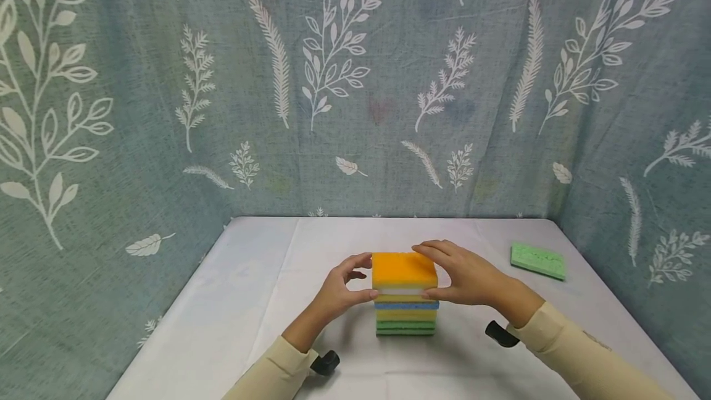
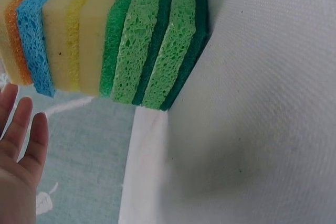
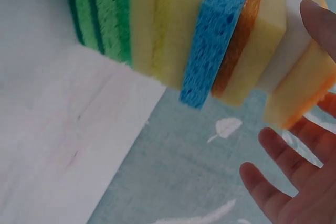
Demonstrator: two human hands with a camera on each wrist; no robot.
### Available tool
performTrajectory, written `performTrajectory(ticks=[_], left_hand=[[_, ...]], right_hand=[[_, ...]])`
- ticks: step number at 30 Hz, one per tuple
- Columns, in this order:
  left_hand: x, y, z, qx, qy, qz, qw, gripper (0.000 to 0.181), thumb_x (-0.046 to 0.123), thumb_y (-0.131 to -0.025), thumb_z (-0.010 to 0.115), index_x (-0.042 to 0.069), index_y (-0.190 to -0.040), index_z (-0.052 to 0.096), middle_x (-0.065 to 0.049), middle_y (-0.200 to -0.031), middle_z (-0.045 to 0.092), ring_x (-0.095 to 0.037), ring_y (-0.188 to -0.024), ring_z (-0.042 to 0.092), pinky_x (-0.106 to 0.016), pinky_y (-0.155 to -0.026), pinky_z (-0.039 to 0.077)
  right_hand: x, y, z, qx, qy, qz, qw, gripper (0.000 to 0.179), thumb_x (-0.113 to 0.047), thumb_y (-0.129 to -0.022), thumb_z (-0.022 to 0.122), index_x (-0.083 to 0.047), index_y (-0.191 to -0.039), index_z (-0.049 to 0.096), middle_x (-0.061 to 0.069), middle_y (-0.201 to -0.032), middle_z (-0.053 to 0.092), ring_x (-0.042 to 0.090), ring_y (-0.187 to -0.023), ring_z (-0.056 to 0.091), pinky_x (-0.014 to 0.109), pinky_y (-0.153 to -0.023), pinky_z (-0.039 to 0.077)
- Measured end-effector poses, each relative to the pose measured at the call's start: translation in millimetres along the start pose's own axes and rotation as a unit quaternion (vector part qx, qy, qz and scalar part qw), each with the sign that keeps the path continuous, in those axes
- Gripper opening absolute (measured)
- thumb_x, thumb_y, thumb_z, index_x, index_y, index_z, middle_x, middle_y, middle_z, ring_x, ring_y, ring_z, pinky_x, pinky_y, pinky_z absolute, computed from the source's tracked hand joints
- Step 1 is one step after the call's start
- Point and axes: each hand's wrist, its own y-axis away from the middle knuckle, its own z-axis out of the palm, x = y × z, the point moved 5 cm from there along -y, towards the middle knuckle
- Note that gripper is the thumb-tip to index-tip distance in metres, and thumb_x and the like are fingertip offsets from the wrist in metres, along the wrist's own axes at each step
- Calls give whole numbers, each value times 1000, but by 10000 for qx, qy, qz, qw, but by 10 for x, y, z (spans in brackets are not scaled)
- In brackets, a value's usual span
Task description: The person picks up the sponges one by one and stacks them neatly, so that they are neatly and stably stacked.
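Observation:
A stack of sponges [image 1: 405,315] stands on the white-covered table, with an orange-topped sponge [image 1: 404,269] uppermost. My left hand [image 1: 339,286] holds that sponge's left side, thumb at the front corner and a finger at the back. On the opposite side my right hand [image 1: 472,273] grips it between thumb and forefinger; the other fingers spread free in the right wrist view. Below it come a white sponge [image 3: 283,45], a cream one with an orange layer, a blue sponge [image 3: 215,35], cream and yellow layers, and green sponges [image 2: 139,45] at the bottom. The left wrist view cuts off the top.
A single light green sponge [image 1: 537,260] lies flat at the table's right, toward the back. Leaf-patterned cloth [image 1: 355,159] hangs behind the table and at both sides. Each wrist carries a dark strap mount [image 1: 502,334].

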Motion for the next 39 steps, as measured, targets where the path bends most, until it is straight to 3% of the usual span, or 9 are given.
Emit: performTrajectory(ticks=[2, 7, 14, 20, 23, 31, 33, 39], left_hand=[[77, 10, -13, 3, -22, 86, 10000, 68, 18, -80, 80, 2, -139, 49, -11, -125, 57, -36, -116, 51, -56, -96, 43], [78, 15, -19, 34, -15, 133, 9999, 69, 19, -80, 81, 1, -139, 49, -9, -125, 57, -32, -115, 51, -54, -95, 44], [-258, -9, -6, 62, 35, 100, 9999, 72, 18, -80, 81, 8, -142, 47, -7, -127, 56, -25, -116, 51, -49, -96, 46], [-298, -11, -16, 70, 236, 52, 9997, 71, 28, -81, 80, 22, -143, 47, 0, -125, 57, -21, -117, 51, -43, -98, 45], [-286, -11, -16, 70, 294, 74, 9995, 69, 30, -82, 78, 24, -143, 46, -1, -125, 57, -23, -117, 52, -44, -99, 45], [-293, -28, 11, -2, 304, -18, 9995, 64, 21, -85, 75, 16, -142, 48, -4, -126, 58, -23, -117, 52, -47, -99, 44], [-241, -27, 13, -5, 318, -20, 9995, 64, 19, -85, 75, 12, -142, 47, -6, -126, 58, -25, -117, 52, -50, -99, 43], [-290, -46, 29, -2, 294, 95, 9995, 65, 25, -85, 75, 10, -142, 48, -1, -124, 59, -21, -115, 53, -45, -98, 45]], right_hand=[[33, 42, -20, 9, -18, 85, 10000, 82, -56, -81, 73, -26, -149, 38, -1, -145, 43, 20, -127, 46, 44, -101, 44], [110, 148, -52, -29, -39, 357, 9993, 84, -53, -80, 75, -26, -150, 37, 0, -147, 41, 22, -129, 45, 46, -100, 44], [171, 264, -64, -76, -187, 617, 9979, 81, -56, -82, 72, -25, -149, 40, 0, -146, 42, 24, -128, 46, 49, -99, 44], [254, 323, -66, -55, -138, 696, 9975, 80, -57, -82, 70, -26, -149, 40, 1, -145, 43, 24, -128, 47, 49, -99, 44], [321, 358, -70, -78, -108, 838, 9964, 79, -52, -81, 74, -23, -148, 42, 2, -145, 44, 26, -128, 47, 50, -98, 45], [580, 492, -26, -148, -189, 1400, 9899, 75, -40, -81, 79, -20, -145, 46, 5, -144, 46, 29, -124, 50, 53, -96, 45], [648, 531, -12, -131, -199, 1504, 9883, 75, -44, -81, 78, -20, -144, 47, 4, -143, 47, 28, -120, 53, 53, -95, 46], [885, 671, 18, -223, -202, 1888, 9815, 79, -57, -79, 73, -17, -143, 49, 7, -141, 49, 28, -113, 57, 51, -90, 49]])
